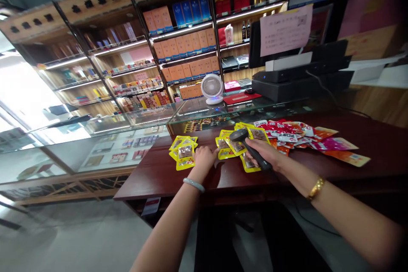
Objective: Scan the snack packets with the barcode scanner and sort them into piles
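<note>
Gold bracelet (316,188) on one wrist and smooth, pale bangle (194,184) on the other, the person reaches over a glossy red-brown desk (146,182). The right hand (263,151) has its fingers clamped around the handle of a black scanner (259,159), a matt, rounded head on a slim grip, held above the yellow packets (226,148). The left hand (205,157) is low over the desk with its fingers bent, between that middle group and a smaller yellow pile (185,153) just beside it; whether they pinch anything, one cannot tell. The packets are flat, shiny pouches with clear windows showing brown contents. To the right of the scanner lies a loose, overlapping heap of glossy red packets (283,129), with longer orange packets (347,157) fanned out at its right end. Beyond the desk, a round white fan (212,88) stands on a glass counter (156,112), near a boxy black printer (287,78). Farthest back, wooden shelves (178,70) carry rows of upright orange boxes (185,46).
</note>
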`<state>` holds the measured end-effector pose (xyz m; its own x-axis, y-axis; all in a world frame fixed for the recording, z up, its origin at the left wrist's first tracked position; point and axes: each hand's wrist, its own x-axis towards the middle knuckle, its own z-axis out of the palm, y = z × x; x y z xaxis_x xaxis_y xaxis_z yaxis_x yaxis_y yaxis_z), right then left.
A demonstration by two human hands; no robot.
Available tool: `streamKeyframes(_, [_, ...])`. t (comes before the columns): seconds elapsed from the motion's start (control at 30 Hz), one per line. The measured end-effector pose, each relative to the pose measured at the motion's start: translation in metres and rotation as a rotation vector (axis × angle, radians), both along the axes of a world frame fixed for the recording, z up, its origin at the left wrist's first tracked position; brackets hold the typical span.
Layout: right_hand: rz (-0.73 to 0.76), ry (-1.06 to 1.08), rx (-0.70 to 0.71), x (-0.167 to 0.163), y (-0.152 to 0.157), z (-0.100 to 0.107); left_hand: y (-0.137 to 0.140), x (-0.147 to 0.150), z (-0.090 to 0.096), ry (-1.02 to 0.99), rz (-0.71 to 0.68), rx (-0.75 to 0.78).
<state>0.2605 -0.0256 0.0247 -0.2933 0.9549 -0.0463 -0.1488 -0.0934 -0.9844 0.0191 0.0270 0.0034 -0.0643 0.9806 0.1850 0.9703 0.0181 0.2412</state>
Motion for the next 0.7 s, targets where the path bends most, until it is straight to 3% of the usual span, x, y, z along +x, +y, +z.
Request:
streamKeyframes(0.1, [-0.031,-0.014,0.012,0.000,-0.009,0.001,0.007,0.025,-0.007,-0.026,0.047,-0.076])
streamKeyframes(0.23, [-0.053,0.009,0.020,0.000,-0.021,0.001,0.018,0.032,-0.009,-0.076,0.084,-0.139])
streamKeyframes(0.33, [-0.071,0.037,0.019,-0.001,-0.027,-0.001,0.018,0.021,-0.008,-0.229,0.094,-0.146])
streamKeyframes(0.43, [-0.069,0.091,-0.002,-0.009,-0.032,-0.003,0.005,0.003,-0.011,-0.384,0.104,-0.057])
streamKeyframes(0.7, [-0.020,0.191,-0.058,-0.060,-0.022,-0.002,-0.041,-0.033,-0.025,-0.527,0.194,0.072])
